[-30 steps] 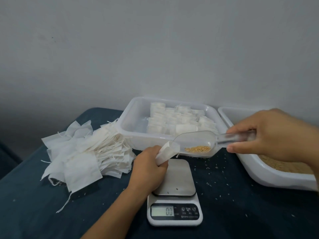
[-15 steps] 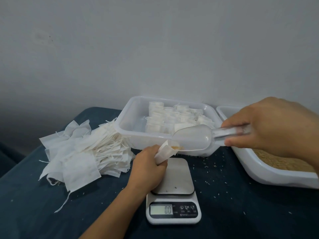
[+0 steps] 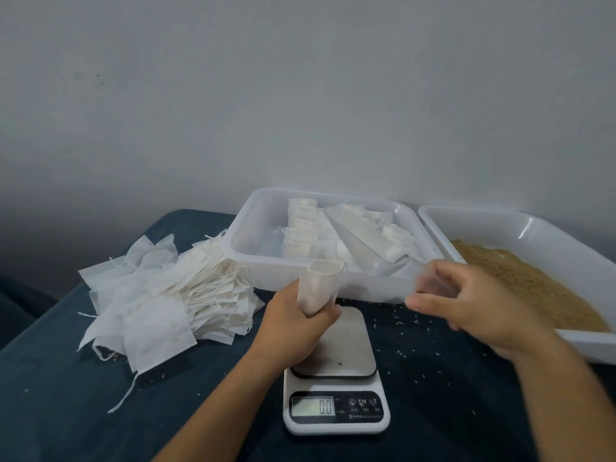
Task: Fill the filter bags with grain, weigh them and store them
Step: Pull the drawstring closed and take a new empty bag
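Head view: bag upright in your left hand, scoop blurred at your right

Your left hand (image 3: 296,323) grips a filter bag (image 3: 319,284) around its lower part, mouth up and open, just above the far left corner of the scale (image 3: 335,371). The scale's display reads 0.0 and its steel plate carries nothing but a few specks.

Your right hand (image 3: 473,305) is blurred, level with the bag and to its right, well apart from it. Its fingers are curled around the handle of a clear scoop (image 3: 363,243), whose bowl reaches back over the tray of filled bags (image 3: 253,258); how firm the grasp is I cannot tell through the blur.

The grain tray (image 3: 533,228) lies along the table's right edge, just behind your right hand, grain heaped toward its near side. The filled-bag tray sits at the table's far edge, directly beyond the scale. A pile of empty bags (image 3: 160,295) spreads along the left edge. Loose grains dot the dark cloth (image 3: 66,411) between scale and grain tray. Open cloth lies at both near corners.
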The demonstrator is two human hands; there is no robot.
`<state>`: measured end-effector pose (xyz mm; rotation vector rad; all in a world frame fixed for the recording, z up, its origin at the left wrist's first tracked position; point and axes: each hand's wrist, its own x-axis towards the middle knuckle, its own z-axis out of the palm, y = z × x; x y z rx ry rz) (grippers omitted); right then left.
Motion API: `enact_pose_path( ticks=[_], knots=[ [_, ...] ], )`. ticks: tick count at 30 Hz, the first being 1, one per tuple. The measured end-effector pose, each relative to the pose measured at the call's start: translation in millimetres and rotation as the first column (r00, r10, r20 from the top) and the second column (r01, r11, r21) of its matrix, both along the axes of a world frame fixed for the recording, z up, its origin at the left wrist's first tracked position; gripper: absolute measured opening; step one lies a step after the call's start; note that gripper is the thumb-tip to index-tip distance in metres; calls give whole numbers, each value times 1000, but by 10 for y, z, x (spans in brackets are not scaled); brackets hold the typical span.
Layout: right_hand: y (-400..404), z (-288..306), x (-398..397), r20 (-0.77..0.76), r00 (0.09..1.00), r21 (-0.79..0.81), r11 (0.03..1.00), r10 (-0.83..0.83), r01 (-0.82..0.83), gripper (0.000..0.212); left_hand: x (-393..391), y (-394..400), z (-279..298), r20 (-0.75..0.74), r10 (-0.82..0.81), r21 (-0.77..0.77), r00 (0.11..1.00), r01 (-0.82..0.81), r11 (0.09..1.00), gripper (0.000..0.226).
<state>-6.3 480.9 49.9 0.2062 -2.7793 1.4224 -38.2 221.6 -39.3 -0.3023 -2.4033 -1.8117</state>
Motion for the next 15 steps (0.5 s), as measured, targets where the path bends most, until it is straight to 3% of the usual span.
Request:
enact_pose_path(
  ticks=[4,8,13,15],
  knots=[
    [-416,-322,-154,-5,996,-267,960,86,-84,35,57,-1,72,14,-176,40,984,175,984,16],
    [-661,-470,-248,-73,991,-380,916,110,-130,27,104,-11,100,57,-335,118,940,327,938,7],
    [-687,-522,-265,-243,970,-457,880,20,-133,26,113,9,113,27,-342,146,939,335,931,27],
    [-665,-513,-261,-268,963,-486,866,-18,-119,30,93,-30,127,-21,-316,136,949,316,939,23]
  ],
)
